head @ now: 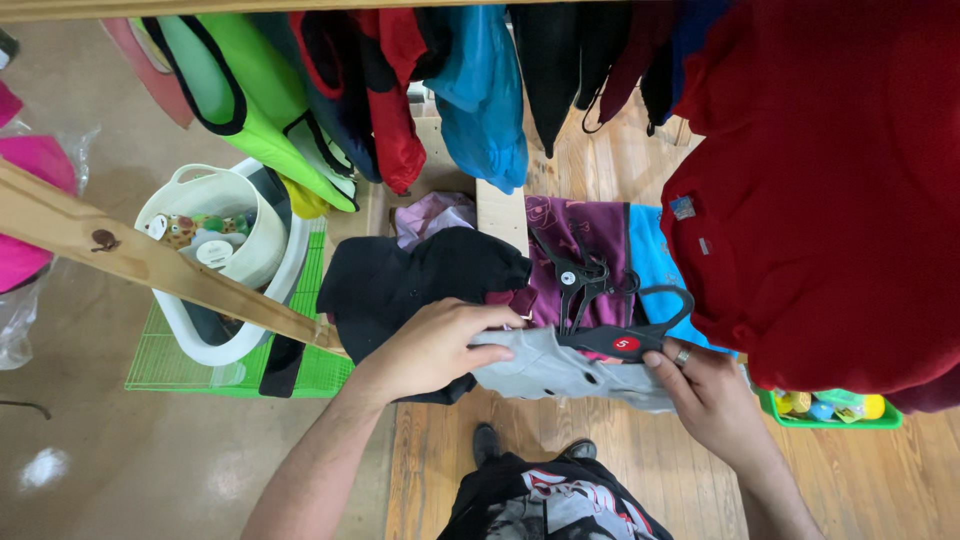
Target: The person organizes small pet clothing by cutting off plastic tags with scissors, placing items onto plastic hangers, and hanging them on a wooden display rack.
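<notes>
Gripping from both sides, I have the hands on a grey garment (560, 370) that lies at the centre of the view, just above six o'clock. My left hand (435, 350) curls its fingers and thumb around the garment's left edge, pinching the grey cloth together with the black cloth beside it. My right hand (705, 385), a ring on one finger, comes in from five o'clock; its thumb and forefinger pinch the base of a black plastic hanger (610, 310) that rests on the garment's upper right part, with a small red round tag on it.

Touching the left hand at nine o'clock of the garment is a black garment (400, 280), bunched and rumpled. At twelve o'clock of the grey piece lies a purple garment (570, 240), and just beside it toward two o'clock a blue one (650, 255). A large red shirt (820, 200) hangs over the right side, filling three o'clock.

Along the top, at twelve o'clock, a row of hanging clothes (400, 90) shows in green, red, blue and black. Out at nine o'clock a white basket (250, 260) holds small round things, standing on a green wire grid (180, 370), with a wooden beam (130, 255) crossing in front. At four o'clock a green tray (830, 410) holds small coloured pieces. Wooden floorboards (620, 470) lie below.
</notes>
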